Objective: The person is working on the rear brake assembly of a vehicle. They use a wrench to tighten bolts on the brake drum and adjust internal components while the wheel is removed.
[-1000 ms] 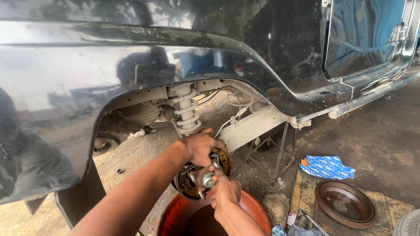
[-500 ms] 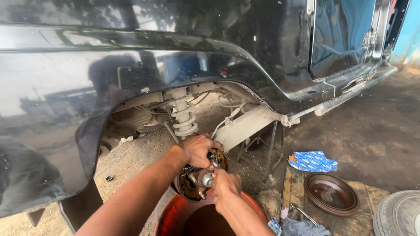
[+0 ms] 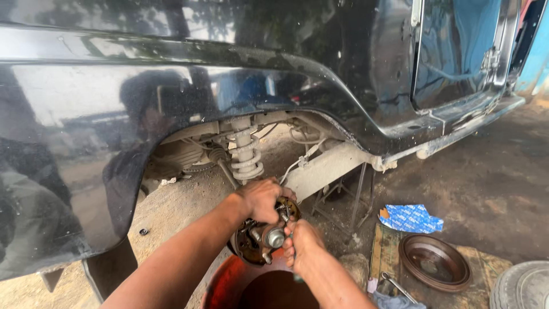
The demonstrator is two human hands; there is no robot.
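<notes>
- The left hand [image 3: 262,198] reaches in from the lower left and is clenched over the upper edge of the brake assembly [image 3: 258,240], its fingers curled down across the top of the backing plate.
- The right hand [image 3: 302,245] comes up from below and closes its grip around a small tool at the right side of the assembly; the tool is mostly hidden, so its kind cannot be told.
- The brake assembly sits in the open wheel arch of a dark vehicle [image 3: 189,74], with the bright metal hub [image 3: 275,237] at its middle, just left of the right hand.
- A pale coil spring and shock absorber [image 3: 247,155] stand upright behind and above the hands.
- An orange bucket [image 3: 229,283] stands on the ground directly beneath the assembly.
- A rusty brake drum [image 3: 434,262] lies open side up on a wooden board [image 3: 486,260] to the right, well apart from the hands.
- A blue packet [image 3: 410,218] lies on the ground just beyond the drum.
- A tyre [image 3: 523,286] shows at the lower right corner.
</notes>
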